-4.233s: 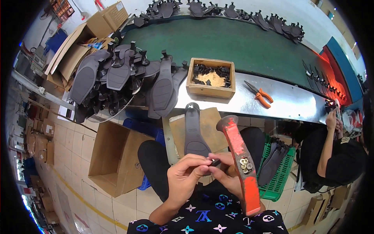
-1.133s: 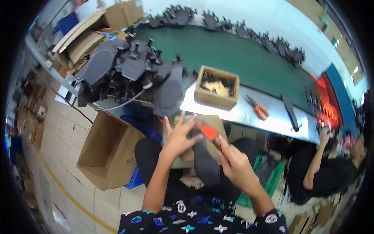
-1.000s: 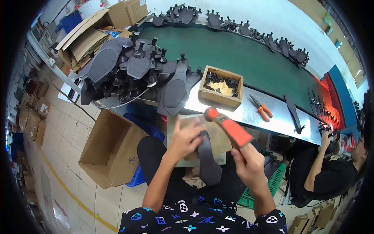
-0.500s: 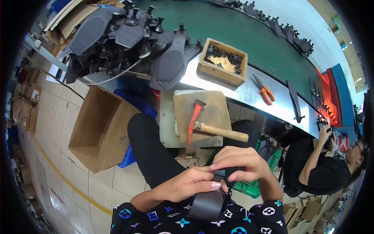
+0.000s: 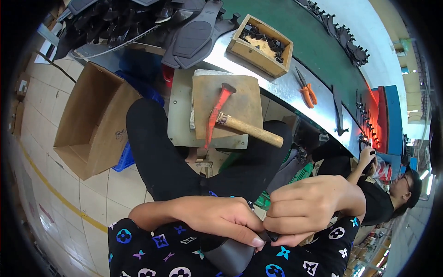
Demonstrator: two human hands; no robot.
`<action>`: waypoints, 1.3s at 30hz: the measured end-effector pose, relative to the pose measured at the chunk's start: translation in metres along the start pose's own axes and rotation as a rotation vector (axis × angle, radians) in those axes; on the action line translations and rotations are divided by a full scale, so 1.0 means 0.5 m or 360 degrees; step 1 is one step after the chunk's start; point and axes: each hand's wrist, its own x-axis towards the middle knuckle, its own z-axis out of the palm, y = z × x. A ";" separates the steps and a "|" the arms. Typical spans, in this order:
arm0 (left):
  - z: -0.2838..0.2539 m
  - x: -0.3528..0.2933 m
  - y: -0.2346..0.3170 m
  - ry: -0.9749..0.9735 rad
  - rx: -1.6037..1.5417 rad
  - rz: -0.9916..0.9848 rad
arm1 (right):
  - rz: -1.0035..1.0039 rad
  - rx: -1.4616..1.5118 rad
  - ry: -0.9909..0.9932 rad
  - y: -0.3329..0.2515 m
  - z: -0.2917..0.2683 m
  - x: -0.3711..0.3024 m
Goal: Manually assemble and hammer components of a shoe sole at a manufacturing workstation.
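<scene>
Low in front of my patterned shirt, both hands are closed on a dark grey strap [image 5: 230, 256]. My left hand [image 5: 219, 217] pinches it with the thumb on top, and the wide smooth part hangs curved below that hand. Right beside it, my right hand [image 5: 309, 207] has its fingers curled round the narrow black end, which is mostly hidden between the hands. Beyond my hands, a hammer [image 5: 254, 129] with a red head and wooden handle lies on a worn brown board [image 5: 249, 92], which rests on a small stand between my knees.
A wooden box [image 5: 258, 60] of small black pieces and orange-handled pliers [image 5: 308, 92] are on the metal bench edge. Grey soles [image 5: 194, 37] are piled at the far left. An open cardboard box [image 5: 92, 120] stands on the floor. Another person [image 5: 376, 194] sits at the right.
My hands have come lower and closer to my body with the strap. My right hand's fingers, looser before, are now curled tightly round its end. The view has shifted too.
</scene>
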 end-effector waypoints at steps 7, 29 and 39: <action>0.001 -0.008 0.009 0.0004 0.0133 0.0019 | 0.0040 -0.0057 0.0044 -0.016 0.013 0.008; 0.015 -0.013 0.015 0.0918 0.0854 -0.0440 | 0.0711 0.0158 0.1375 0.028 0.193 -0.020; -0.008 -0.008 -0.026 0.0583 0.0230 -0.0418 | 0.1153 -0.0678 0.2119 -0.020 0.241 -0.156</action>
